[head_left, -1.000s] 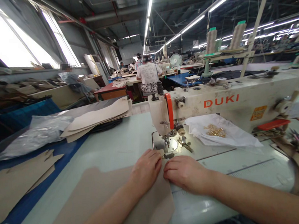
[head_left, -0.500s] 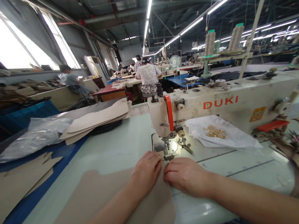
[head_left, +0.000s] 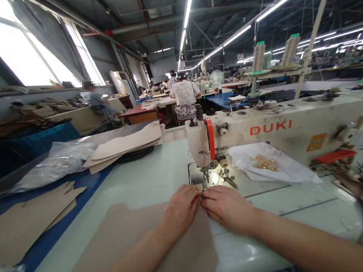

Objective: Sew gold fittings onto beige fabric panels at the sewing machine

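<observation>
My left hand (head_left: 181,210) and my right hand (head_left: 226,210) rest on a tan sheet of fabric or leather (head_left: 122,226), their fingertips almost meeting at its upper edge. That edge lies just in front of the presser foot (head_left: 206,177) of a white DUKI sewing machine (head_left: 269,127). The needle area is partly lit by the machine's lamp. Most of the sheet spreads toward me across the pale machine table (head_left: 261,251), under my left forearm.
White paper (head_left: 276,168) holding small gold metal parts lies right of the needle. Stacked tan pieces (head_left: 125,145), a plastic bag (head_left: 57,164) and more tan cut pieces (head_left: 26,221) lie left. Tools sit far right. A co-worker (head_left: 184,95) sits beyond the machine.
My hands have drawn closer together near the presser foot, with the fingertips now nearly touching. The tan sheet has shifted little. The whole view has tilted and moved slightly.
</observation>
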Motion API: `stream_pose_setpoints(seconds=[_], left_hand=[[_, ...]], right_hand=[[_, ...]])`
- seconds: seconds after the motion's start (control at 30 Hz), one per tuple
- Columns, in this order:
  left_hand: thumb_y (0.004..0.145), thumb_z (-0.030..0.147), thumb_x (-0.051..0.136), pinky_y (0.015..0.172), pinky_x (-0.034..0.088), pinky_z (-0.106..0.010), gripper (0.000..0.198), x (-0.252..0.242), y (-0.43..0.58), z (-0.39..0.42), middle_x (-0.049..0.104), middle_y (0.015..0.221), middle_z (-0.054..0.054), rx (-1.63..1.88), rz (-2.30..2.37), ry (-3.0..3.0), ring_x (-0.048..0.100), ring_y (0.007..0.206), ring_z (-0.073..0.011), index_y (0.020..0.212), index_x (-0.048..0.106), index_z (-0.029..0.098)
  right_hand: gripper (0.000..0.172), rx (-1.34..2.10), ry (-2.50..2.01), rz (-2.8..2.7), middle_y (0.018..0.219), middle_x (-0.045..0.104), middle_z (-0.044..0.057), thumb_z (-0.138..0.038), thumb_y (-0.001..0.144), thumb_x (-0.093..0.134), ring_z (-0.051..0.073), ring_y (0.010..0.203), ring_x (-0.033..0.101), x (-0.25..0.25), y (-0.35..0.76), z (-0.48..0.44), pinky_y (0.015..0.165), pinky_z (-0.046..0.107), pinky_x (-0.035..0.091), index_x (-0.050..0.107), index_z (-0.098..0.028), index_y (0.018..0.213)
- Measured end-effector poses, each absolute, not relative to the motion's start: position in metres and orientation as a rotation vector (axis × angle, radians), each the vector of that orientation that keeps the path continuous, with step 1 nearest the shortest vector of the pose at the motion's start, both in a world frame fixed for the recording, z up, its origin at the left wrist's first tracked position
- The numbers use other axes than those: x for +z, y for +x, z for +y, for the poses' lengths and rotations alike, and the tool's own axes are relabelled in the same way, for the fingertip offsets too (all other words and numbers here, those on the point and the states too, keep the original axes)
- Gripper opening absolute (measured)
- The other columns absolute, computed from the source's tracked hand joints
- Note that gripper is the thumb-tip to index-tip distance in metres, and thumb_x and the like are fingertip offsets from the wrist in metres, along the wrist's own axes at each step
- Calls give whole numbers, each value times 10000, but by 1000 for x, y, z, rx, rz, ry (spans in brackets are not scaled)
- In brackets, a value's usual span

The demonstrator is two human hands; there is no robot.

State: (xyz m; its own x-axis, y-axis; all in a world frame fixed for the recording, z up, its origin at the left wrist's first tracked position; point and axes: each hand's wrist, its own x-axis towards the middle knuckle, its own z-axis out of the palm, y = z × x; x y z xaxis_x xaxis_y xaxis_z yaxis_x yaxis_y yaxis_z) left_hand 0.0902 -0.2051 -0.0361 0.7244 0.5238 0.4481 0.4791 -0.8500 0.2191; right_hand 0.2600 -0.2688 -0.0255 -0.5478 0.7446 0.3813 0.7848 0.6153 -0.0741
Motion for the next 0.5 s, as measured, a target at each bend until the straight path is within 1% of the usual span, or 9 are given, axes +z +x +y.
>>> stream_pose_setpoints(seconds=[0.1,0.2,0.4,0.5], left_hand=[[851,124,463,796,488,-320,154,-36,87,-207,663,891,-42,773,815,2808,578,846,-172,846,599,195],[849,115,459,805,490,-316,164,-34,87,-209,664,891,-40,764,822,2786,578,851,-170,854,605,191],[847,119,475,777,492,-314,153,-34,101,-203,661,851,-45,752,843,2789,581,831,-177,799,607,179],[856,126,472,790,489,-317,157,-35,110,-195,667,863,-46,762,830,2792,585,845,-180,807,611,182]], right_hand=[[130,-210,-1200,-2506,866,634,65,-176,883,502,190,855,559,-29,260,-267,823,318,446,629,-155,865],[137,-266,-1192,-2559,855,627,61,-167,891,490,188,844,556,-29,261,-264,800,317,447,618,-157,845],[85,-314,-1208,-2669,858,632,50,-181,880,524,194,851,570,-19,274,-259,767,314,463,604,-155,871],[71,-307,-1248,-2677,888,637,52,-175,873,535,198,875,576,-16,283,-255,784,317,466,599,-153,892]])
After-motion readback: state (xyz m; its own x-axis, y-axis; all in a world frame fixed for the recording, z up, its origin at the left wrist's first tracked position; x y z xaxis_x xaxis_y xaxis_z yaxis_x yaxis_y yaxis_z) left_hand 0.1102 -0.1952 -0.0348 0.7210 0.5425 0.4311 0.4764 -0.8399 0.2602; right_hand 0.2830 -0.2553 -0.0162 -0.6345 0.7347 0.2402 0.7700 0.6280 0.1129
